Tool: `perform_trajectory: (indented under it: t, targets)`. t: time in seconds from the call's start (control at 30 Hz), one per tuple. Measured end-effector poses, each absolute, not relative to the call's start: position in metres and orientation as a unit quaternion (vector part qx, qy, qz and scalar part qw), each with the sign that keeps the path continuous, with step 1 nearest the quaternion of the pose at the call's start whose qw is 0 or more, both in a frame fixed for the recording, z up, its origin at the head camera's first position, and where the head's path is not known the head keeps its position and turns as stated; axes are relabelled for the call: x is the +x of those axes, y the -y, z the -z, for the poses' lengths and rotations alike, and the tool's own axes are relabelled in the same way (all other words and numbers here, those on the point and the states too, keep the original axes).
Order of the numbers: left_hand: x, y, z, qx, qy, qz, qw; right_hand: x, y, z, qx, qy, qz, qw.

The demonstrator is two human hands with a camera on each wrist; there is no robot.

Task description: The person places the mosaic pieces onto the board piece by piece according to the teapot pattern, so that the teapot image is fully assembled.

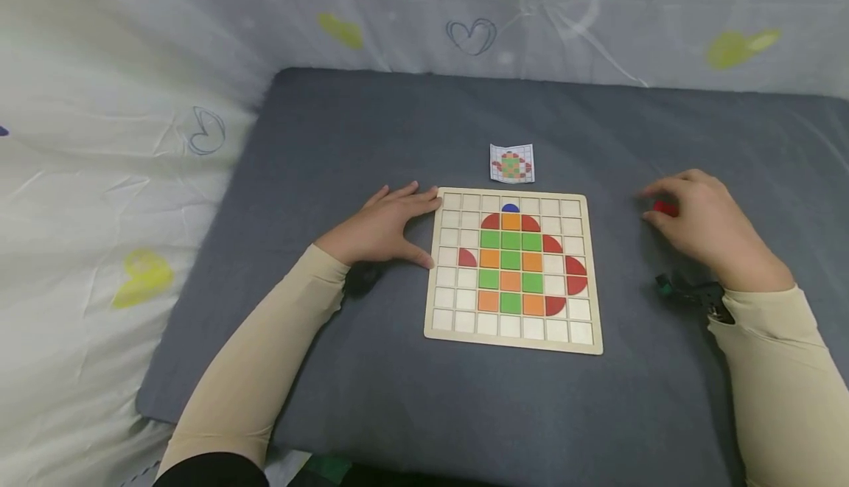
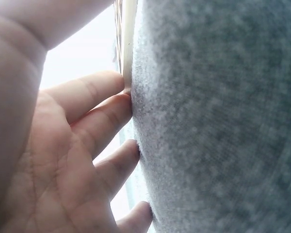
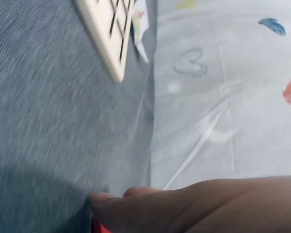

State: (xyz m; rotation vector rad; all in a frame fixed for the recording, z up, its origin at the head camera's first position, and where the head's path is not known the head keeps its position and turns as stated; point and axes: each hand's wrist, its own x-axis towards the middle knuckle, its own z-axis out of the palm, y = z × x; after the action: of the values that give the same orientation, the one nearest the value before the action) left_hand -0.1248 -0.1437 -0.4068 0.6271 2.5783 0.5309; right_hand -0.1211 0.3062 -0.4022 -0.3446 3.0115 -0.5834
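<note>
In the head view, a square wooden grid board [image 1: 517, 348] lies on the grey cloth. Green, orange, red and blue flat pieces fill some of its cells. My left hand [image 1: 383, 227] is spread at the board's left side, with thumb and index finger touching the frame. The left wrist view shows these fingers [image 2: 94, 92] extended against the pale board edge [image 2: 129, 43]. Right of the board, my right hand [image 1: 713, 225] holds a red piece [image 1: 665, 208] between thumb and fingers, low over the cloth. Only a sliver of the red piece [image 3: 99, 227] shows in the right wrist view.
A small printed card [image 1: 511, 163] with a coloured grid pattern lies just behind the board. Grey cloth [image 1: 371, 126] covers the table. A pale sheet [image 1: 411, 15] with drawn hearts and leaves hangs along the back and left. A dark device [image 1: 713, 299] sits at the right wrist.
</note>
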Motion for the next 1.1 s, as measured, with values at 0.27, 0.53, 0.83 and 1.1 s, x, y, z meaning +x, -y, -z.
perform_trajectory:
  t: [0.27,0.53,0.83,1.1]
  targets:
    - [-0.125,0.144,0.407,0.226,-0.931,-0.19,0.216,-0.121,-0.319,0.408,-0.119,-0.975,0.186,0.022]
    - [-0.125,0.143,0.407,0.224,-0.931,-0.187,0.217,-0.124,-0.311,0.412,-0.139,-0.978,0.152,0.012]
    - [-0.126,0.143,0.408,0.225,-0.931,-0.186,0.221,-0.122,-0.3,0.414,-0.144,-0.979,0.143,-0.017]
    - [-0.126,0.142,0.408,0.223,-0.932,-0.183,0.219,-0.118,-0.28,0.411,-0.172,-0.97,0.168,-0.033]
